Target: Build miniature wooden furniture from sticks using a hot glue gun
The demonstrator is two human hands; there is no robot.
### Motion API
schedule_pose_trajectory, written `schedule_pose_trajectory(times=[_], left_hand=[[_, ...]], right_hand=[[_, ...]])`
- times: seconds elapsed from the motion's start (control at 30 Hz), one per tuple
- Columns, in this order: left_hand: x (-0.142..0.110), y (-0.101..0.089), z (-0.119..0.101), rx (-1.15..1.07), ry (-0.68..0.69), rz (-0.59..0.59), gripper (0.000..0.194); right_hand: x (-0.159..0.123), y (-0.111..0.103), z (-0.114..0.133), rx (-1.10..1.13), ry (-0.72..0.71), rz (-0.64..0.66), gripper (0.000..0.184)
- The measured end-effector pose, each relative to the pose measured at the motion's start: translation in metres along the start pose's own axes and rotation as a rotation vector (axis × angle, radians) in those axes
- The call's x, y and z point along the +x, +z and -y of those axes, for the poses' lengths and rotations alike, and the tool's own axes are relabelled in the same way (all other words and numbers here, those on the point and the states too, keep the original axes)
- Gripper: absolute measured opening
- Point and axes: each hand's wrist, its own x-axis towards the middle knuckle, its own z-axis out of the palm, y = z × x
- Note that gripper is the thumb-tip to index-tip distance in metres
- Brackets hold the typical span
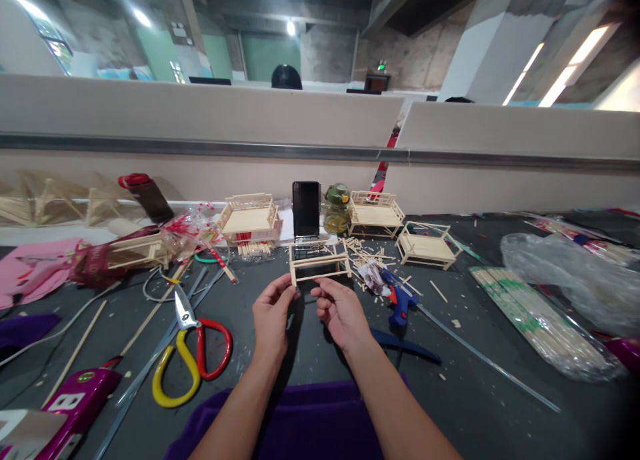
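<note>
In the middle of the desk, a small frame of thin wooden sticks [320, 271], like a miniature piece of furniture, is held off the table by its near left corner. My left hand [273, 313] pinches that corner between thumb and fingers. Just under the frame's front rail is my right hand [345, 313], its fingers curled and the thumb and index fingertips together. Whether those tips touch the rail or hold a tiny piece is too small to tell. Right of the frame lie many short cut sticks [373, 252] and a blue glue gun [401, 303].
Scissors [187, 340] with red and yellow handles lie left of my hands. Finished miniature stick beds [250, 219] and a black phone [306, 210] on a stand are at the back. A bag of sticks [535, 317] lies right; a purple power strip [85, 397] sits at front left.
</note>
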Motion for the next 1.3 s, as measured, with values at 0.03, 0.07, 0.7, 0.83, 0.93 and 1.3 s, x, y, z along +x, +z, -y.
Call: schedule_pose_trajectory(times=[0.03,0.07,0.7,0.83,0.93,1.3], left_hand=[[0.0000,-0.0001,0.0001,0.001,0.002,0.002,0.037],[0.0000,-0.0002,0.0002,0.002,0.003,0.004,0.036],[0.0016,-0.0001,0.0018,-0.008,-0.002,-0.013,0.037],[0.0011,0.0001,0.0018,-0.015,0.000,-0.010,0.036],[0.0005,0.0000,0.0014,-0.016,0.005,-0.008,0.036],[0.0010,0.0001,0.0015,-0.012,-0.001,-0.007,0.036]], right_hand=[[-0.0002,0.0000,0.0000,0.001,0.002,-0.001,0.024],[-0.0003,0.0000,0.0000,0.001,0.003,-0.003,0.024],[-0.0010,-0.0002,0.0000,0.004,-0.008,0.010,0.024],[-0.0015,0.0000,-0.0006,0.001,-0.007,0.010,0.024],[-0.0008,0.0002,-0.0008,0.000,-0.003,0.011,0.023],[-0.0014,0.0008,0.0001,-0.010,-0.004,0.001,0.024]])
